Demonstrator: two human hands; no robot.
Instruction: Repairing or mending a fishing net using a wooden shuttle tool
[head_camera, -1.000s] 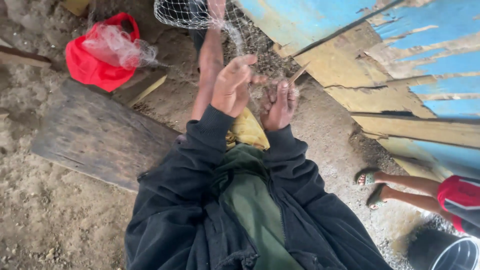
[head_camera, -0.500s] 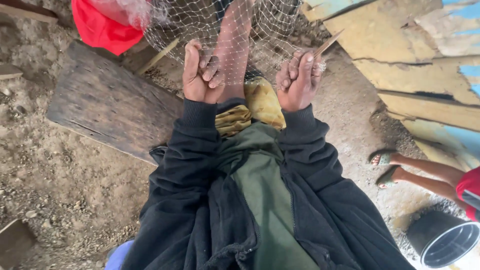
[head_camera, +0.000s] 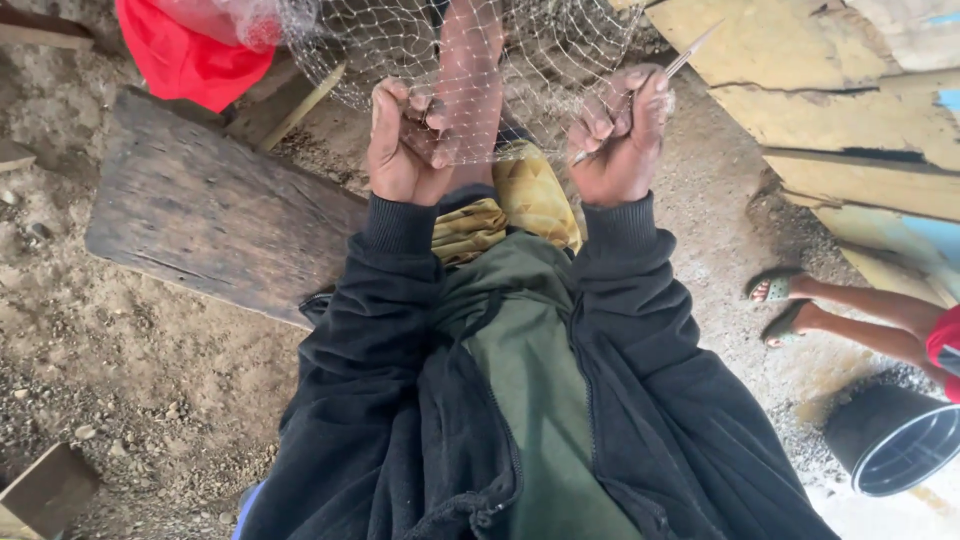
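A fine, pale knotted fishing net (head_camera: 520, 50) hangs across the top of the view, its thin mesh stretched over a bare leg (head_camera: 470, 90) at twelve o'clock. The left hand (head_camera: 405, 140) has its fingers curled shut, bunching mesh against the leg. The right hand (head_camera: 620, 135), at one o'clock, has its fingers clamped on a slim, pointed netting needle (head_camera: 690, 52) and on strands of net. A rough, weathered grey wooden plank (head_camera: 215, 215) lies at ten o'clock on gritty dirt ground (head_camera: 120, 380). A red cloth (head_camera: 185, 55) sits at eleven o'clock. At three o'clock, another person's sandalled feet (head_camera: 780, 305); at four o'clock, a round black bucket (head_camera: 890, 440).
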